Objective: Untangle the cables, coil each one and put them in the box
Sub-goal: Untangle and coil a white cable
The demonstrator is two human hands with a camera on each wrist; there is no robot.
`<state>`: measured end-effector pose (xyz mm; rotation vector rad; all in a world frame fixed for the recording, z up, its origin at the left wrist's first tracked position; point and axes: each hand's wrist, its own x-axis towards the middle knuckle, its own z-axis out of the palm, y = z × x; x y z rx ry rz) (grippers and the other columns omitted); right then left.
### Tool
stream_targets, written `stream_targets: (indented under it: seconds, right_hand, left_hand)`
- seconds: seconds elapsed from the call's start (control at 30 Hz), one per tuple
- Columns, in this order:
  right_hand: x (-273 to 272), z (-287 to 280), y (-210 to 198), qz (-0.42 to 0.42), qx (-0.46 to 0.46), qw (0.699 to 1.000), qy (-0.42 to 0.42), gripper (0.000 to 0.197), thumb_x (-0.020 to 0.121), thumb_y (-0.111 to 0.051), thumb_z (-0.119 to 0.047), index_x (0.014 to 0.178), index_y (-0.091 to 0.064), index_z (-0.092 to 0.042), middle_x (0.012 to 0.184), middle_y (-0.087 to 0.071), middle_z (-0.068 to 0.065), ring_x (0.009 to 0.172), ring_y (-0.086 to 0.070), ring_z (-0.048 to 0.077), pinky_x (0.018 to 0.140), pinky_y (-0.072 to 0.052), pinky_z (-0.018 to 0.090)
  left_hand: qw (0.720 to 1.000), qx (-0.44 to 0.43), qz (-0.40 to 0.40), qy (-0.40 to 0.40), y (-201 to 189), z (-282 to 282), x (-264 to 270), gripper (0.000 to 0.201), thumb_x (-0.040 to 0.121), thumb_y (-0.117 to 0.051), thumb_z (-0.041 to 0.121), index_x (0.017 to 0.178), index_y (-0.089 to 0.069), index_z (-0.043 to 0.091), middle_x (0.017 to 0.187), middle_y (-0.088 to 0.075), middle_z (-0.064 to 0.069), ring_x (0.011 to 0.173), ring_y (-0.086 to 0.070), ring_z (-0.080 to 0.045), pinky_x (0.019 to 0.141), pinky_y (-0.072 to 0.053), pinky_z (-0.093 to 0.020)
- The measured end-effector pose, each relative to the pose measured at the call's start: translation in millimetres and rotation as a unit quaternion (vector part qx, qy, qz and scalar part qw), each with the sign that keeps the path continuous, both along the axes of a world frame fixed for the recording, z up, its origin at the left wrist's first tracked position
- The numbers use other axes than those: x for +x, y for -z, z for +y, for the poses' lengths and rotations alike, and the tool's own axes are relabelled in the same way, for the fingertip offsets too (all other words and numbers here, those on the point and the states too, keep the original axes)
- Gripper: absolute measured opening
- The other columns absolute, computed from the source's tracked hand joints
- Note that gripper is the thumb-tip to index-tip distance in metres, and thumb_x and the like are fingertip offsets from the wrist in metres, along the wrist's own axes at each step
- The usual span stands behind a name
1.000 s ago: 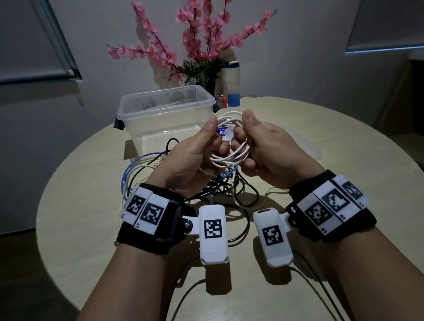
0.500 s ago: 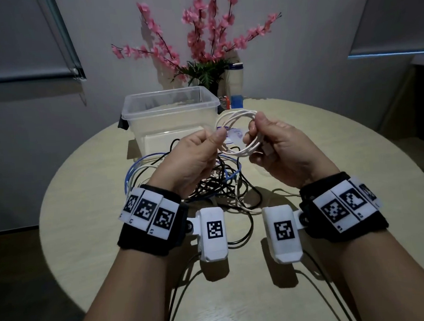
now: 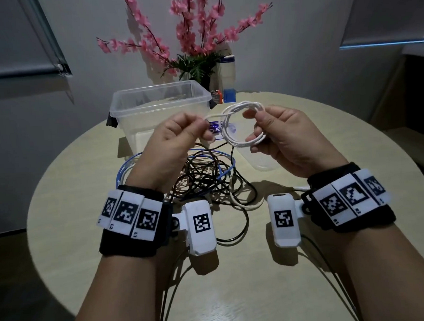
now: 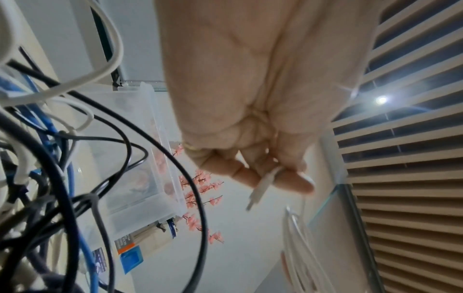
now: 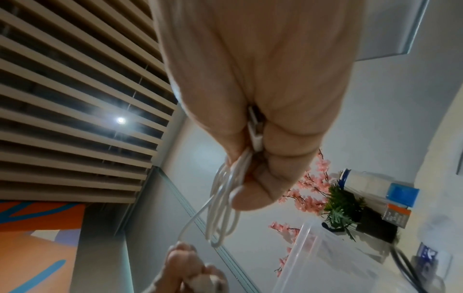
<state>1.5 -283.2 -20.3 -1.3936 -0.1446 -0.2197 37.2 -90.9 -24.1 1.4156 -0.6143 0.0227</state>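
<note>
The white cable hangs in the air between the two hands, above the round table and in front of the clear plastic box. Most of it is wound into a small coil of several loops. The right hand grips that coil on its right side, thumb on top and fingers curled under the strands; the right wrist view shows the loops bunched between thumb and fingers with one white plug tucked into the palm. From the top of the coil a short free length runs left to the left hand, which pinches it between thumb and forefinger, the other fingers curled in. In the left wrist view the cable's other plug sticks out beyond those pinching fingers. The two hands are apart, with the coil nearer the right one.

Below the hands, a tangle of black, blue and white cables lies on the table, just in front of the box and reaching back toward the wrists. Behind the box stands a vase of pink flowers with a white bottle beside it.
</note>
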Motion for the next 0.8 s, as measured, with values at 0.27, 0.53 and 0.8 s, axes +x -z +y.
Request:
stream_targets:
  seconds: [0.27,0.53,0.8]
  right_hand:
    - [-3.3,13.4,-2.4,-0.017,0.059,0.998,-0.006,0.014,0.095,-0.051,-0.011,0.101,-0.058,0.000,0.063,-0.060,0.000,0.057,-0.059,0.011,0.055,-0.055,0.024]
    - [-6.3,21.2,-2.8,0.012,0.078,0.996,-0.029,0.014,0.094,-0.052,-0.010,0.094,-0.063,-0.001,0.063,-0.060,0.004,0.050,-0.060,0.013,0.048,-0.055,0.022]
    - [0.2,23.3,0.4,0.012,0.071,0.997,0.037,0.009,0.086,-0.063,-0.013,0.088,-0.069,-0.007,0.066,-0.064,0.002,0.057,-0.057,0.009,0.051,-0.048,0.016]
  left_hand:
    - [0.983,0.003,-0.064,-0.172,1.6,-0.7,6.0,0.015,0.092,-0.058,0.008,0.082,-0.062,0.018,0.076,-0.063,0.004,0.068,-0.056,-0.003,0.067,-0.045,-0.016]
    - [0.991,-0.095,0.045,-0.079,-3.2,-7.0,-1.4,0.007,0.093,-0.053,0.003,0.088,-0.058,0.005,0.072,-0.067,-0.005,0.063,-0.065,-0.011,0.061,-0.054,-0.019]
    - [0.990,-0.057,0.125,0.020,-3.6,-2.5,-8.6,0.007,0.089,-0.056,0.003,0.084,-0.061,0.005,0.073,-0.071,-0.005,0.066,-0.066,-0.014,0.058,-0.053,-0.021]
